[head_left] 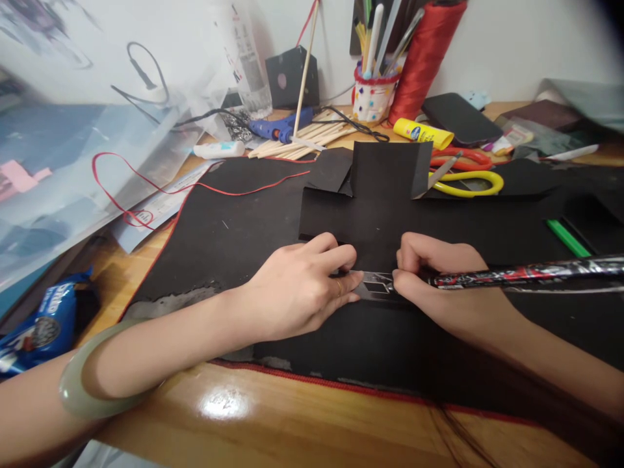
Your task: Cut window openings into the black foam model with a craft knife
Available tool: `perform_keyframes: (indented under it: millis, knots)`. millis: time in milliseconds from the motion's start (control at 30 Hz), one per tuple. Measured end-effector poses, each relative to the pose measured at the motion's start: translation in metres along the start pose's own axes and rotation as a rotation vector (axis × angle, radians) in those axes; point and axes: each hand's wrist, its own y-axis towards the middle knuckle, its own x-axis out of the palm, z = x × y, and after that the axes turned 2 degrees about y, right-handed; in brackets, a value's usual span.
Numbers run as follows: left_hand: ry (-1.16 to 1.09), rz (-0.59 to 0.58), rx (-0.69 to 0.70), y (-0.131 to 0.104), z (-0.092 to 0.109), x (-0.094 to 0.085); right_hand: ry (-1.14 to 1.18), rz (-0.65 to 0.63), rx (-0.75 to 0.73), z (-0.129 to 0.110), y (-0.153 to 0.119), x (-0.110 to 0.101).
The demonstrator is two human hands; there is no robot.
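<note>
Black folded card (385,188), shaped like a cross with flaps, lies on the dark mat (234,221). My left hand (307,279) rests at its lower left, fingers bent and pressing on a small clear ruler-like piece (377,286). To the right, my right hand (433,266) is closed in a pinch around a pen-like tool with a patterned black and red barrel (526,273). The tool's tip is hidden by the fingers, close to the clear piece's right end. Behind the card's right flap are yellow-handled scissors (480,184).
Behind the mat are a blue glue gun (280,127), wooden sticks (312,140), a glue stick (423,133), a pen cup (374,94) and a red roll (428,58). Red cord (234,193) crosses the left side. A blue wrapper (46,318) lies at left, a green strip (568,238) at right.
</note>
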Motion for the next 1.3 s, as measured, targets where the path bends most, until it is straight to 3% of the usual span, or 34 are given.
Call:
perform_keyframes:
  millis: [467, 800, 1100, 1300]
  knots:
    - [-0.004, -0.01, -0.01, 0.001, 0.0, 0.0, 0.045, -0.06, -0.028, 0.002, 0.003, 0.002]
    - [0.002, -0.004, -0.015, 0.001, 0.002, -0.001, 0.171, -0.119, 0.033, 0.0, 0.006, 0.005]
    - [-0.003, 0.01, 0.005, 0.0, 0.0, 0.0, 0.264, -0.075, 0.108, 0.002, 0.01, 0.009]
    - [0.004, 0.01, 0.016, 0.001, 0.001, 0.0, 0.169, -0.06, 0.038, 0.0, 0.008, 0.006]
